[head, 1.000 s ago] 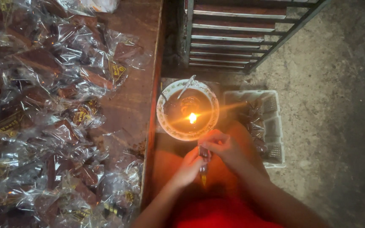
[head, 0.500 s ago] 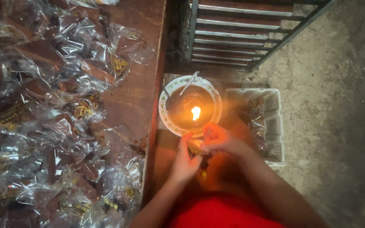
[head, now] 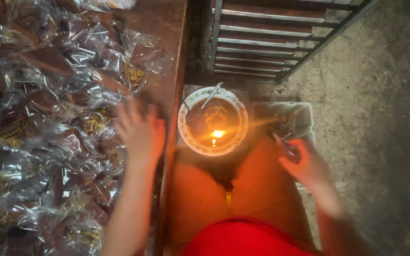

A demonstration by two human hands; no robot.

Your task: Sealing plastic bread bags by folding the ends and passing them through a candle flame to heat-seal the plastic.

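Head view: left hand (head: pixel 139 130) spread flat, fingers open, holding nothing — over the clear wrapped packets (head: pixel 48 123) heaped on the wooden table (head: pixel 164 28). Right hand (head: pixel 304 163) closed around one small dark packet (head: pixel 288 148), just beside the white basket (head: pixel 307 118). A lit flame (head: pixel 217 134) burns in the bowl (head: pixel 213 121) between both hands.

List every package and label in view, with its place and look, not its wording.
Clear plastic packets: heaped over the wooden table, crinkled and shiny, dark brown pieces inside; the left hand reaches over them.
Yellow labels: small patches on some packets.
Packet in the right hand: held over the white basket; blurred.
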